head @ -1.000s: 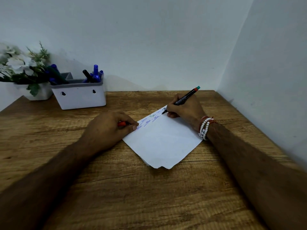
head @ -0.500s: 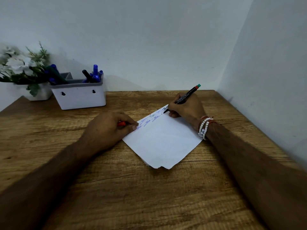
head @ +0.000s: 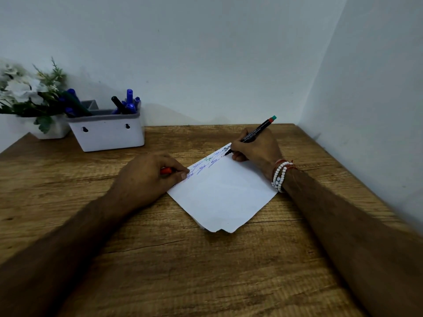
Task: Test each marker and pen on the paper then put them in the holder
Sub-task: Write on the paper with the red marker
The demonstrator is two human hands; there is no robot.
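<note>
Your right hand (head: 256, 149) has its grip closed on a black pen (head: 253, 135), tip down on the far corner of the paper (head: 224, 193), adding a dark scribble just beside the blue and green marks along that edge. Your left hand (head: 148, 177) pins the paper's left corner with its fingertips, and its grip is closed around something red (head: 166, 170) (likely this pen's cap, though too little shows to be sure).

The holder (head: 107, 135) sits well apart at the back left of the surface (head: 206, 271), already carrying several blue and black markers, just beside a white flower pot (head: 49, 131).

Risks from here, as I judge them: the paper lies skewed and the pen works right at its corner, so a long stroke could run onto the wood. Ease your left fingers and the sheet may swivel under the tip. When you recap, a loose fit would let the pen dry out in the holder. Reaching across, your forearm could drag the sheet or nudge the flowers
</note>
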